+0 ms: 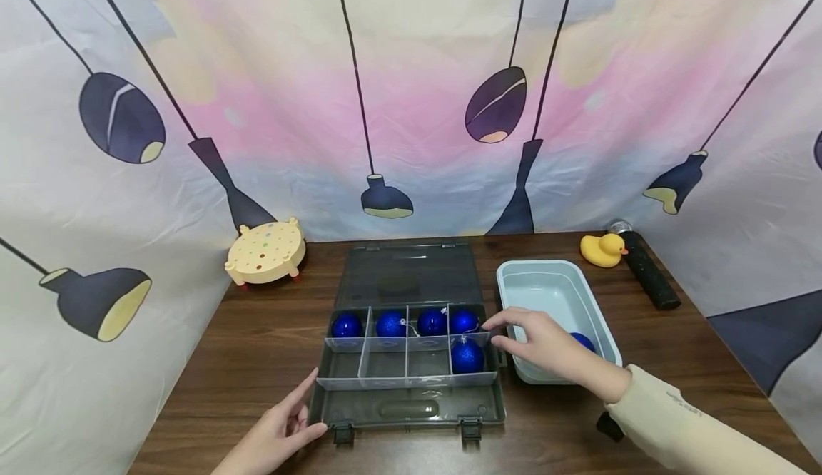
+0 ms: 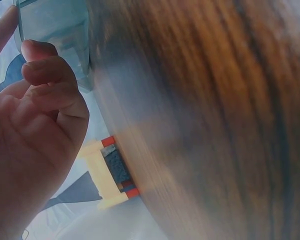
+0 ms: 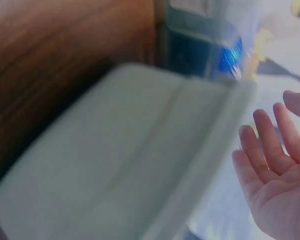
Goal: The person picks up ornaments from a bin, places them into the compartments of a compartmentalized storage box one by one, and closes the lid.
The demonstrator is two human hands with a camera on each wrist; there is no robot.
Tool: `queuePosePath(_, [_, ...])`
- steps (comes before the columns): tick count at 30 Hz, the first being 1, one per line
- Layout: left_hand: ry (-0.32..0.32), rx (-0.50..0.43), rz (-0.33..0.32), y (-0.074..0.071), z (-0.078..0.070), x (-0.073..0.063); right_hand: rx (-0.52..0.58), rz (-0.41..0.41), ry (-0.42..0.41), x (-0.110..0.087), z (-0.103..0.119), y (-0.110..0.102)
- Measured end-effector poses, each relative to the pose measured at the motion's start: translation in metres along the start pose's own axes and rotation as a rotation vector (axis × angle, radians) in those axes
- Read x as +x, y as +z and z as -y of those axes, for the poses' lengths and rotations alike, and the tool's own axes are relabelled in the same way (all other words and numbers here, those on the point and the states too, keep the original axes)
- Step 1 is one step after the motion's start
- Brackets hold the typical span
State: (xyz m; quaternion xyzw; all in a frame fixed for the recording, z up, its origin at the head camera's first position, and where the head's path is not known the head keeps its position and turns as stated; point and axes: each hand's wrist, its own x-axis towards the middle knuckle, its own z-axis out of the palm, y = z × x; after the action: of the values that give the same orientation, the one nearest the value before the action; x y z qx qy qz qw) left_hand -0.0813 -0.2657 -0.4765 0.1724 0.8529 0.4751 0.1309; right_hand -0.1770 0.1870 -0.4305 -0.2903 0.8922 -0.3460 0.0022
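An organizer box [image 1: 411, 382] of smoky clear plastic lies with its lid [image 1: 411, 275] folded back. Each back-row compartment holds a blue Christmas ball [image 1: 347, 325]; another glittery blue ball [image 1: 467, 356] sits in the rightmost front compartment. My left hand [image 1: 272, 432] touches the box's front left corner with index finger and thumb, its other fingers loosely bent. Over the left rim of a pale blue basin [image 1: 594, 304], my right hand [image 1: 539, 339] holds nothing, fingertips beside the box's right end. Partly hidden behind that wrist, one blue ball [image 1: 582, 341] lies in the basin.
A yellow rubber duck [image 1: 602, 250] and a black cylinder with a silvery end [image 1: 651, 272] stand behind and right of the basin. At the back left is a cream, spotted round stand [image 1: 266, 252]. A small black object [image 1: 609, 426] lies below the right forearm.
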Motion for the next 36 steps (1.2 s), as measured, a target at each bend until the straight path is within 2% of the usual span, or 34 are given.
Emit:
queuePosePath(4, [-0.005,-0.005,0.001,0.001,0.002,0.000,0.049,-0.022,0.019,-0.007,-0.011,-0.017])
queuePosePath(7, [-0.013,-0.013,0.003,0.001,0.002,0.001,0.066,0.006,0.061,-0.014,-0.022,-0.028])
queuePosePath(16, [-0.013,-0.008,0.006,0.000,0.000,0.001,-0.140,0.090,0.205,-0.039,-0.046,-0.054])
queuePosePath(22, [-0.021,-0.007,0.000,0.000,-0.001,0.001,-0.165,0.154,0.296,-0.047,-0.052,-0.060])
queuePosePath(30, [-0.039,-0.016,0.000,0.000,-0.003,0.000,-0.298,0.249,0.404,-0.047,-0.048,-0.065])
queuePosePath(36, [-0.079,-0.008,0.003,-0.001,-0.004,0.001,-0.306,0.301,0.436,-0.043,-0.047,-0.064])
